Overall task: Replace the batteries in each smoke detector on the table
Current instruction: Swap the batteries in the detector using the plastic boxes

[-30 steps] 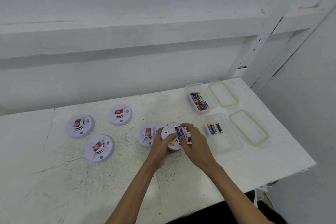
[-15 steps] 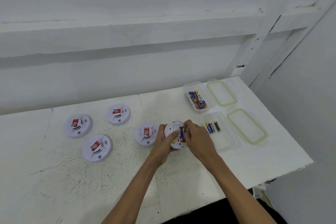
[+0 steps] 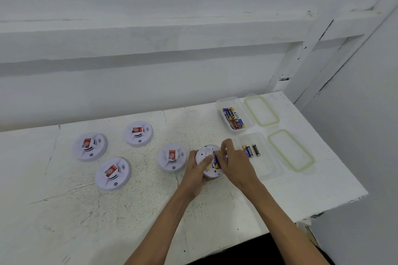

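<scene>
On the white surface (image 3: 215, 211), centre: one upturned smoke detector (image 3: 207, 162), gripped at its left rim by your left hand (image 3: 197, 173), your right hand (image 3: 234, 162) pinching a blue battery (image 3: 216, 160) at its open compartment. Left of that detector: four more detectors, face up, the nearest (image 3: 171, 157) just beside it. Right of it: near tub (image 3: 261, 155) with loose batteries, far tub (image 3: 234, 114) with many.

Scuffed white table (image 3: 133, 217) with 4 smoke detectors (image 3: 113, 174) lying face up, 2 clear tubs (image 3: 235, 115) of batteries, 2 green-rimmed lids (image 3: 261, 111).
</scene>
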`<state>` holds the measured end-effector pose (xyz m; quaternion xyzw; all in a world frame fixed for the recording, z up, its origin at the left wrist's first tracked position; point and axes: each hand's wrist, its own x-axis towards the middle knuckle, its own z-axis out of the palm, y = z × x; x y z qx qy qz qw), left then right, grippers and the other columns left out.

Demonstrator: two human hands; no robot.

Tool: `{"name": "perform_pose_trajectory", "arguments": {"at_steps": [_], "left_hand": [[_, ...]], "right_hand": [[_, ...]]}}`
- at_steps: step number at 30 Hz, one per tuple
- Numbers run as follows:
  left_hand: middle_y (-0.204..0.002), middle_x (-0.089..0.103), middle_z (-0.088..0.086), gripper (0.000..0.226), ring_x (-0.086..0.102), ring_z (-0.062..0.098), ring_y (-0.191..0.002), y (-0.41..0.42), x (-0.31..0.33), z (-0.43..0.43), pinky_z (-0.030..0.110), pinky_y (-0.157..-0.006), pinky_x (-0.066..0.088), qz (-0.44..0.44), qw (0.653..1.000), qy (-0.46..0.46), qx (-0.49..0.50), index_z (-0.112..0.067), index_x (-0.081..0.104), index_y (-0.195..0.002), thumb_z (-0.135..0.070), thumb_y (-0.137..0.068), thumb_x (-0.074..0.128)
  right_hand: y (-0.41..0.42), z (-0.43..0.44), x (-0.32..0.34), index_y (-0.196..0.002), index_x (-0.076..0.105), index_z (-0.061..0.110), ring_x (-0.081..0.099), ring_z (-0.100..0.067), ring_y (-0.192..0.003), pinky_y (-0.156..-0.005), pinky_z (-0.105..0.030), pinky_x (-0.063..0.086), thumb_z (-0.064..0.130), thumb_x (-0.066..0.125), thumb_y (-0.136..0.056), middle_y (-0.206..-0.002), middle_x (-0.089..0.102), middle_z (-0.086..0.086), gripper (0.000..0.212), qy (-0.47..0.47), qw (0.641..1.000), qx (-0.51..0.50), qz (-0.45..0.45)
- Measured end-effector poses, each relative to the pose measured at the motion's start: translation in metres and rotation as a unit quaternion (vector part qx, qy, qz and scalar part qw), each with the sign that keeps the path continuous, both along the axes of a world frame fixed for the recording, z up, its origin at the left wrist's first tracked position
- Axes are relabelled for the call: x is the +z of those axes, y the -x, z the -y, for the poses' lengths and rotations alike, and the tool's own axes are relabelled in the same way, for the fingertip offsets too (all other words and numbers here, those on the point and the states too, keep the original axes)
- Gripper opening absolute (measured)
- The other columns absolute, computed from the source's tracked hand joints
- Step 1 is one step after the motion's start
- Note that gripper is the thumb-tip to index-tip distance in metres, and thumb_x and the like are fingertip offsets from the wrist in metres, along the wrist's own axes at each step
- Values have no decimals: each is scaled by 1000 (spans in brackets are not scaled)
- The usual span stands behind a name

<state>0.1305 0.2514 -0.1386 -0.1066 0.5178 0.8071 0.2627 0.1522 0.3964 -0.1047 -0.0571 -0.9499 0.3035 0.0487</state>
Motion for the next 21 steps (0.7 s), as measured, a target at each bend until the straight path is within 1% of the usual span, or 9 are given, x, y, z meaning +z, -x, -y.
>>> {"name": "perform_pose_trajectory", "arguments": {"at_steps": [2, 5, 7, 8, 12, 14, 16, 19, 21], "left_hand": [[-116, 69, 15, 29, 71, 27, -102, 3, 4, -2, 52, -79, 63, 2, 1000, -10, 3, -8, 53, -124, -13, -99, 65], [-118, 69, 14, 26, 72, 27, -101, 5, 8, -7, 50, -79, 63, -1, 1000, -9, 4, -10, 53, -122, -14, -99, 65], [-121, 67, 15, 29, 70, 29, -106, 6, 10, -9, 49, -76, 64, 2, 1000, -13, 6, -9, 53, -125, -15, -99, 65], [-123, 67, 15, 31, 70, 31, -108, 7, 10, -11, 48, -76, 64, 5, 1000, -16, 7, -9, 52, -127, -15, -99, 65], [-123, 67, 15, 33, 70, 31, -107, 7, 7, -11, 53, -81, 63, 6, 1000, 7, -10, -9, 50, -128, -14, -99, 65], [-122, 68, 13, 30, 72, 28, -102, 6, 2, -9, 50, -80, 64, 14, 1000, 9, -13, -11, 52, -126, -13, -99, 66], [-120, 70, 12, 26, 74, 26, -98, 5, -2, -7, 48, -77, 64, 23, 1000, 1, -12, -13, 54, -122, -12, -99, 65], [-117, 71, 11, 25, 75, 24, -95, 5, -3, -5, 48, -77, 64, 21, 1000, 1, -19, -14, 55, -119, -12, -98, 66], [-119, 71, 12, 27, 74, 26, -98, 6, -3, -5, 49, -79, 63, 21, 999, 3, -23, -14, 55, -121, -13, -97, 68]], "right_hand": [[-2, 3, -2, -110, 48, 20, 60, -5, -59, -46, -18, 44, 40, 55, -100, -74, 67, 2, 23, 38, 998, -50, -24], [-6, 8, 0, -115, 60, 17, 64, -6, -83, -65, -9, 42, 40, 58, -98, -96, 68, 7, 28, 46, 992, -103, -55], [-6, 9, 1, -115, 65, 19, 59, -10, -108, -82, -15, 40, 37, 62, -96, -116, 66, 7, 26, 42, 987, -120, -97], [-6, 10, 4, -110, 67, 22, 57, -10, -110, -85, -21, 44, 36, 65, -95, -117, 66, 9, 21, 55, 983, -129, -122], [1, -5, 27, -104, 69, 24, 72, -9, -76, -70, -24, 58, 26, 67, -96, -83, 74, 8, 9, 249, 940, -169, -162], [4, -25, 29, -104, 69, 23, 74, -14, -67, -62, -23, 57, 26, 65, -97, -79, 74, 3, 9, 266, 929, -194, -168], [6, -48, 21, -107, 69, 22, 73, -14, -66, -59, -21, 56, 28, 64, -98, -81, 74, -2, 12, 236, 935, -223, -143], [8, -78, 4, -114, 68, 14, 69, -12, -68, -67, -33, 59, 23, 64, -96, -86, 73, -5, 20, 129, 959, -241, -72], [10, -88, -5, -113, 66, 8, 62, -11, -70, -67, -33, 54, 17, 65, -94, -88, 72, -8, 22, 75, 968, -238, -22]]}}
